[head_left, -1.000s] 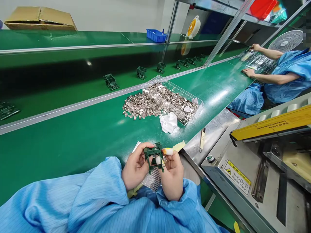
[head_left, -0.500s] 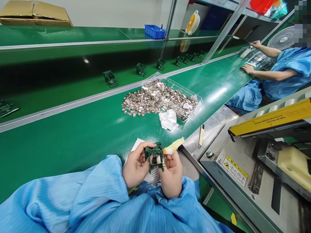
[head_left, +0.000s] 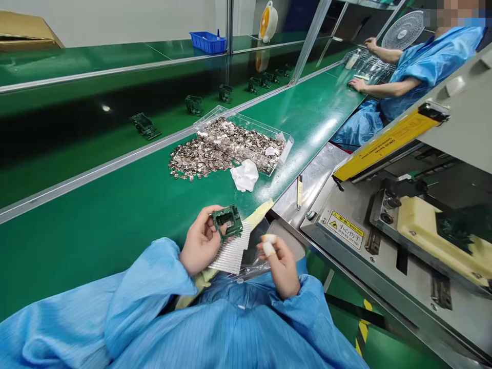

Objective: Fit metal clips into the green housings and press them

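Observation:
My left hand [head_left: 202, 241] is closed on the edge of a dark green, square plastic frame [head_left: 227, 221] with an opening in its middle. Under the frame lies a silvery ribbed sheet [head_left: 230, 256], its lower end by my lap. To the right, apart from the frame, is my right hand [head_left: 282, 266]. White covers sit on its thumb and forefinger, whose tips are drawn together in a pinch; anything between them is too small to make out. A yellow strip of paper or cloth [head_left: 261, 212] runs beneath the sheet.
Ahead, many small metal pieces [head_left: 200, 159] spill beside a clear tray [head_left: 286, 148], near crumpled white paper [head_left: 245, 176]. A utility knife [head_left: 300, 192] lies on the metal ledge. At right stands a machine with a warning label [head_left: 345, 229]. Beyond it, a co-worker [head_left: 415, 77] reaches over the bench.
My right hand has come off the green frame and moved down to the right. The frame is now in my left hand alone, tilted flatter. The view has swung to the right.

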A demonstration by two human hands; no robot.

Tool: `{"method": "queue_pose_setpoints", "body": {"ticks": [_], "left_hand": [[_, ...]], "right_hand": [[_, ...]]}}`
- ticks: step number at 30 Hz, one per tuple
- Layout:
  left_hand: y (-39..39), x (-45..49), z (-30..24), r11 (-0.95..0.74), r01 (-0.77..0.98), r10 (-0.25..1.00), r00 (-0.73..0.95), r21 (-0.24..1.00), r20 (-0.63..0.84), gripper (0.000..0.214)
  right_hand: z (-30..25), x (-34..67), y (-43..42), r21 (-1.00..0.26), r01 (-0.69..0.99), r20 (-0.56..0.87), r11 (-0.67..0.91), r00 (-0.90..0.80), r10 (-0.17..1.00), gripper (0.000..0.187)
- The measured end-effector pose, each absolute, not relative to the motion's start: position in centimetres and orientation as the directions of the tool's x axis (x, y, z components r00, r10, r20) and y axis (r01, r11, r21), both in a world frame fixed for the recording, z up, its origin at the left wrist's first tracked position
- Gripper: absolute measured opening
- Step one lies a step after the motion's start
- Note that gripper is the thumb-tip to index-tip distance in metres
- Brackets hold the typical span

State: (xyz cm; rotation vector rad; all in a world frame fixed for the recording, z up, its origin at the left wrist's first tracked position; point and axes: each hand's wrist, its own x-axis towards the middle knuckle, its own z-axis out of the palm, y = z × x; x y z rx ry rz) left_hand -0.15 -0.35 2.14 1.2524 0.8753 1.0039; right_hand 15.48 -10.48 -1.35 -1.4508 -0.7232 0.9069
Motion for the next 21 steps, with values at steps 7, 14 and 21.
{"method": "queue_pose_setpoints", "body": {"ticks": [7,14,21], "left_hand": [[0.8,0.6,1.2,0.075,-0.121,0.934,0.357,0.990,-0.027,0.047],[0.8,0.6,1.5,0.150,-0.146,0.923,0.374,0.978,-0.086,0.049],[0.9,0.6,1.7,0.173,-0.148,0.918,0.381,0.974,-0.105,0.046]], "right_hand": [[-3.5,13.1,-9.5,-0.991,-0.112,-0.097,-0.072,0.247,0.964,0.034],[-5.5,14.0,-9.1,-1.000,0.012,0.026,0.024,0.214,0.976,0.036],[-5.4,16.9,-9.8,-0.971,0.238,0.033,-0.012,0.183,0.983,0.030]]}}
